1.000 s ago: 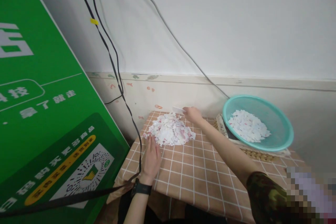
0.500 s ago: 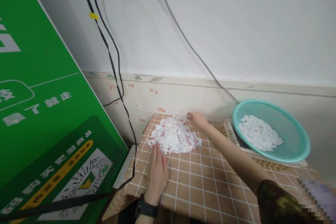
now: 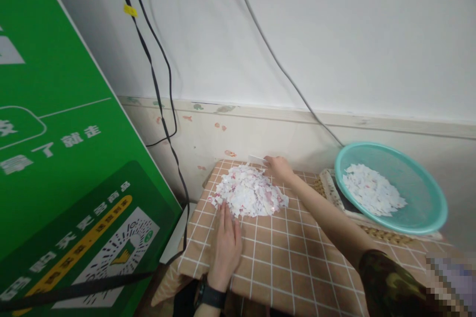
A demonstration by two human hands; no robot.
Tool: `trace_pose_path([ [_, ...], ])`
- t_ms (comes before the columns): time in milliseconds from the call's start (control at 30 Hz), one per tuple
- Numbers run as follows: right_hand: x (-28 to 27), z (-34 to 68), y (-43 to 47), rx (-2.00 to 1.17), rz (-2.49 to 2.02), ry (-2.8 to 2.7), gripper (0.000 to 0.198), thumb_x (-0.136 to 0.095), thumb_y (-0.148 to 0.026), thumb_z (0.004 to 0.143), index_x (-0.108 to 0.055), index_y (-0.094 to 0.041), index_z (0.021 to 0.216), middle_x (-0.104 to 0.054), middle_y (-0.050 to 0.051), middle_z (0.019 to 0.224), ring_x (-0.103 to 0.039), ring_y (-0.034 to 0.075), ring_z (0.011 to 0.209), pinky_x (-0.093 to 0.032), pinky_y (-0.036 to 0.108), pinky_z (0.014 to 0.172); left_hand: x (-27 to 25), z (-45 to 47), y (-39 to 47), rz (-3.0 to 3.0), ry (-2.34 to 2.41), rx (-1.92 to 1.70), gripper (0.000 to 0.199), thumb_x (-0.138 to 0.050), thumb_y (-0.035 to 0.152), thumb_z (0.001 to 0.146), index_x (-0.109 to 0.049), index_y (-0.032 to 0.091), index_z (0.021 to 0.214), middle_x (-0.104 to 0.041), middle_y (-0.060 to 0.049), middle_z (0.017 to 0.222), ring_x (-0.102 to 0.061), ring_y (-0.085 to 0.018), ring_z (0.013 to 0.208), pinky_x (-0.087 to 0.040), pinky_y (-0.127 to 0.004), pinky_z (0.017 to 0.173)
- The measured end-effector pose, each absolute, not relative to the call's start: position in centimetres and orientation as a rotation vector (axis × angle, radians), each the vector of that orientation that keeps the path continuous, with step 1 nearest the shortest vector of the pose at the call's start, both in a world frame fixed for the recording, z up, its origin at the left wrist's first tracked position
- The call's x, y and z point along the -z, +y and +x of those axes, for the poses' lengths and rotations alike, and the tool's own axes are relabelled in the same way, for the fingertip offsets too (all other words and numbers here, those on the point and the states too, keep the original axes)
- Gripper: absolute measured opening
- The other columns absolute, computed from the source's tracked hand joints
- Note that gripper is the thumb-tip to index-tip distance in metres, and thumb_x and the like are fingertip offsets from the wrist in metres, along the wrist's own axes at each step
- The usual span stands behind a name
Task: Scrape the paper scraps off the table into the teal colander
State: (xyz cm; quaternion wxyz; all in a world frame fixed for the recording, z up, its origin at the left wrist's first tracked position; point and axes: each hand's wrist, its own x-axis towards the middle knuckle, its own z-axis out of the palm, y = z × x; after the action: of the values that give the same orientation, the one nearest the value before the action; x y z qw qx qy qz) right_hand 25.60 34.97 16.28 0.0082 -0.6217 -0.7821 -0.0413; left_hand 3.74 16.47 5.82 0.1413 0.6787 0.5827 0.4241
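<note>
A heap of torn white and pinkish paper scraps (image 3: 253, 190) lies on the brown checked tablecloth (image 3: 277, 252). My left hand (image 3: 227, 242) rests with straight fingers against the heap's near left edge, holding nothing. At the far side of the heap, my right hand (image 3: 278, 168) pinches a thin, flat white piece (image 3: 257, 160), which looks like a card. It stands tilted on edge behind the scraps. My right arm reaches across the cloth past the heap's right side.
A turquoise mesh basin (image 3: 420, 193) with more paper scraps (image 3: 374, 189) sits on a woven basket (image 3: 386, 234) at the right. The wall (image 3: 297, 138) closes off the back. On the left stand a green printed panel (image 3: 74, 178) and a hanging black cable (image 3: 174, 153).
The view has shifted slightly. Both hands keep nearly the same places at the heap, and the right still pinches the white piece.
</note>
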Motion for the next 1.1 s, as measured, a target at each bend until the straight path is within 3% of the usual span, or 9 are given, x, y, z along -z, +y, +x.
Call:
trace_pose_path([
  [467, -18.1, 28.0, 34.7, 0.064, -1.836, -2.564, 0.026, -0.043, -0.029, 0.092, -0.066, -0.021, 0.099, -0.07, 0.01, 0.092, -0.063, 0.021, 0.089, -0.037, 0.025, 0.07, -5.6, 3.7, 16.5, 2.033, 1.772, -1.174, 0.06, -0.033, 0.028, 0.094, -0.014, 0.013, 0.149, -0.021, -0.016, 0.155, -0.014, -0.026, 0.142, -0.024, -0.051, 0.112],
  [700, -15.8, 27.9, 31.9, 0.116, -2.037, -2.342, 0.034, -0.035, -0.032, 0.094, -0.062, -0.021, 0.111, -0.07, 0.012, 0.093, -0.064, 0.023, 0.086, -0.038, 0.027, 0.069, -5.6, 3.8, 16.5, 2.017, 1.745, -1.204, 0.061, -0.035, 0.029, 0.094, -0.013, 0.014, 0.149, -0.02, -0.016, 0.156, -0.014, -0.026, 0.142, -0.024, -0.05, 0.112],
  [900, -14.6, 27.3, 29.1, 0.105, -1.968, -2.363, 0.032, -0.035, -0.033, 0.094, -0.062, -0.022, 0.107, -0.071, 0.011, 0.091, -0.064, 0.023, 0.086, -0.038, 0.027, 0.067, -6.2, 3.8, 16.3, 2.067, 1.743, -1.144, 0.061, -0.034, 0.027, 0.094, -0.012, 0.012, 0.149, -0.019, -0.017, 0.156, -0.012, -0.026, 0.142, -0.024, -0.051, 0.112],
  [1100, -14.9, 26.0, 27.3, 0.131, -2.069, -2.303, 0.033, -0.033, -0.034, 0.095, -0.059, -0.022, 0.112, -0.071, 0.011, 0.088, -0.066, 0.024, 0.083, -0.039, 0.028, 0.068, -7.1, 3.8, 16.0, 2.222, 1.794, -1.057, 0.059, -0.037, 0.027, 0.093, -0.02, 0.015, 0.148, -0.016, -0.014, 0.157, -0.008, -0.029, 0.143, -0.024, -0.053, 0.111],
])
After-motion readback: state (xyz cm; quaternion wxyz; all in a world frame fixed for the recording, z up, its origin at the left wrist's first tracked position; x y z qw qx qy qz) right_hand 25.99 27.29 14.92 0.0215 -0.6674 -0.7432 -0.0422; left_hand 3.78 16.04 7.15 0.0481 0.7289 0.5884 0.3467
